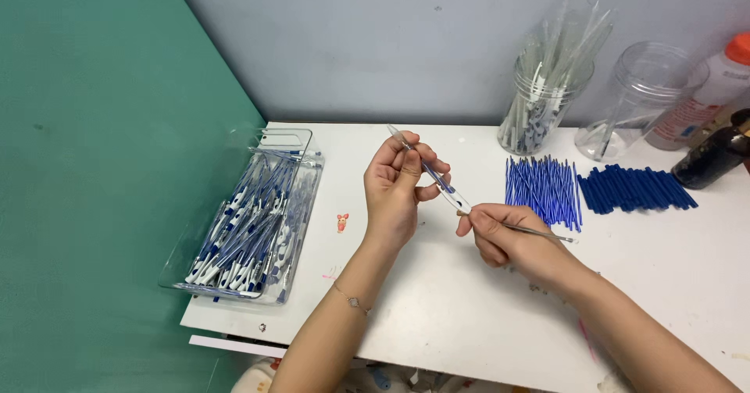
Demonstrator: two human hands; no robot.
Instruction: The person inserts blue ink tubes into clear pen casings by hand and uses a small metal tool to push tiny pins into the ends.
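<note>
The left hand (394, 190) is pinching a clear pen barrel (433, 176) between thumb and fingertips, holding it slanted above the white table (437, 299), with its open end pointing down toward the right hand (500, 237). The right hand is gripping a thin refill (539, 233) near its front end, its fingers closed narrowly around it, and is bringing that end up to the barrel's mouth; whether the two are already touching is hard to tell. Both parts are looking very light; the barrel seems stiff, smooth plastic that could slip, so a grip at its middle is probably serving best, while the refill is likely bending easily and is best held close to the leading end. At the left edge a clear tray (308, 139) is holding a heap of blue-and-white pens (246, 233). At the back a clear jar (539, 112) is standing packed with upright clear barrels, and beside it a second jar (644, 96) is looking nearly empty. Between the jars and the hands, blue refills (543, 190) and dark blue caps (637, 188) are lying in loose rows on the table.
</note>
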